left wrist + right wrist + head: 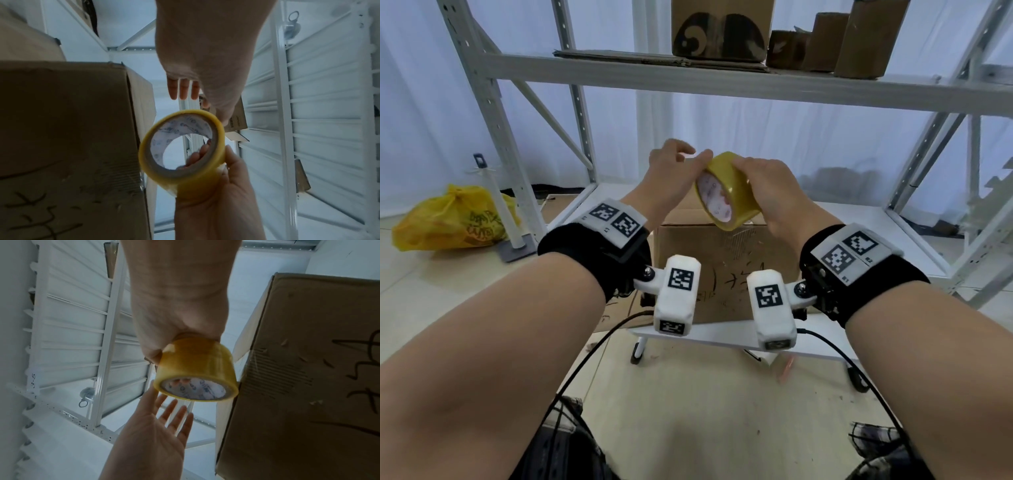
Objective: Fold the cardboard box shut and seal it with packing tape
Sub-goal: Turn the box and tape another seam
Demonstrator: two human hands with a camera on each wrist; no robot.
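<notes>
**boxfan22:** Above the cardboard box (pixel 726 263), both hands are up at the tape roll (pixel 727 190). Right hand (pixel 774 195) is wrapped round the yellow roll: thumb on the outer band, fingers poking through the core, which you can see nicely in the left wrist view (pixel 180 146). Roll is tilted, its printed white core facing back toward the camera in the head view.

**tape_guy:** And the left hand (pixel 671 161)?

**boxfan22:** Fingertips at the top edge of the roll, picking at it, as far as I can see. From the right wrist camera that hand (pixel 156 431) looks mostly flat, fingers straight and spread, just below the roll (pixel 197 371). So not gripping anything.

**tape_guy:** Where's the box sitting?

**boxfan22:** On a low white table (pixel 722 334), directly under the hands, with black scribbled writing on its near side. Whether the top flaps are fully down, I can't tell, the roll's in the way. Behind it all is a white metal shelf rack (pixel 722 85) with more cardboard on top, and a yellow plastic bag (pixel 452 219) on the floor off to the left.
</notes>
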